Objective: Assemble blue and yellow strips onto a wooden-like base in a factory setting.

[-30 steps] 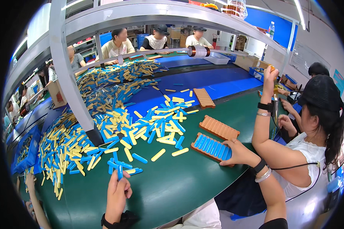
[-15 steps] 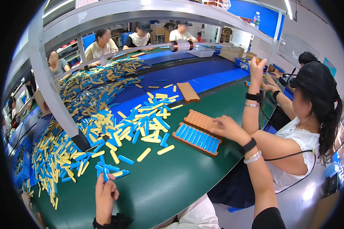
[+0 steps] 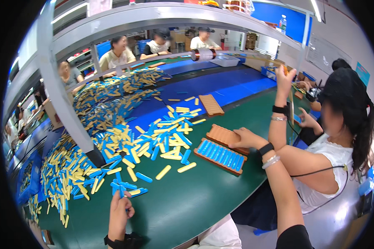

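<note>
My left hand (image 3: pixel 121 212) is closed at the near side of the table, its fingertips pinching a blue rounded strip (image 3: pixel 121 189). Several blue and yellow strips lie just beyond it. To the right, my right hand (image 3: pixel 250 139) has its fingers closed over the right end of an orange-brown ridged tray (image 3: pixel 222 135), whose visible slots hold no strips. Directly in front of that lies a second tray (image 3: pixel 238 170) of the same kind, filled with a row of blue strips.
A large heap of blue and yellow strips (image 3: pixel 112 143) spreads across the left. Another ridged tray (image 3: pixel 212 105) lies farther back. A metal frame post (image 3: pixel 66 91) stands in the heap. A co-worker's raised arm (image 3: pixel 279 120) is close on the right; other people sit opposite.
The whole view has shifted slightly right and down. My right hand has come down onto the tray's end. My left hand still pinches the blue strip.
</note>
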`<state>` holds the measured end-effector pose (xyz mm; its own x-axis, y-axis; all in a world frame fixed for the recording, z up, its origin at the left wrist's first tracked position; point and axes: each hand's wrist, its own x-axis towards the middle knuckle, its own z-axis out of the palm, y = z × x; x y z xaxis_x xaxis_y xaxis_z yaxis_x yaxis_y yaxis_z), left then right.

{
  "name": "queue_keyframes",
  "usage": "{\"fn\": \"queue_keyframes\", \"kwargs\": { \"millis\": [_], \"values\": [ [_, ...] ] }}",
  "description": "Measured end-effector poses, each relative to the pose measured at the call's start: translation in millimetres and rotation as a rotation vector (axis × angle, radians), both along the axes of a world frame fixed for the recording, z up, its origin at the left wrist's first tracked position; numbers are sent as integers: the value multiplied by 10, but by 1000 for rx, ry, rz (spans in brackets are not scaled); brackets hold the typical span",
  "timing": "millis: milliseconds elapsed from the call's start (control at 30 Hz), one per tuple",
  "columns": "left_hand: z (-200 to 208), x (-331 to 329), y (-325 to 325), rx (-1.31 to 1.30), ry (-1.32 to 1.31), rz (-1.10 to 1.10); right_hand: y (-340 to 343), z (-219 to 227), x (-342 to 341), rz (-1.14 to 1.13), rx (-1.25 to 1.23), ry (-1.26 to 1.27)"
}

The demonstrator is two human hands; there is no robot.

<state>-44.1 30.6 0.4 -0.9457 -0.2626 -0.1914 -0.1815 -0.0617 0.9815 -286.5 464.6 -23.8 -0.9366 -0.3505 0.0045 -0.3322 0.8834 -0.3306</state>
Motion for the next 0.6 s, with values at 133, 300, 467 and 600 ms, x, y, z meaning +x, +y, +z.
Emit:
{"fn": "queue_keyframes", "kwargs": {
  "millis": [133, 300, 467, 600],
  "values": [
    [-12, -14, 19, 0, -31, -78, 3, 151, 26, 33, -4, 6],
    [-35, -81, 15, -10, -34, -68, 183, 6, -199, -225, 133, 65],
    [-127, -48, -58, 61, -85, -172, 97, 254, -297, -197, 153, -114],
    [-123, -91, 9, 21, -58, -171, -181, 777, 30, -109, -7, -59]
  ]
}}
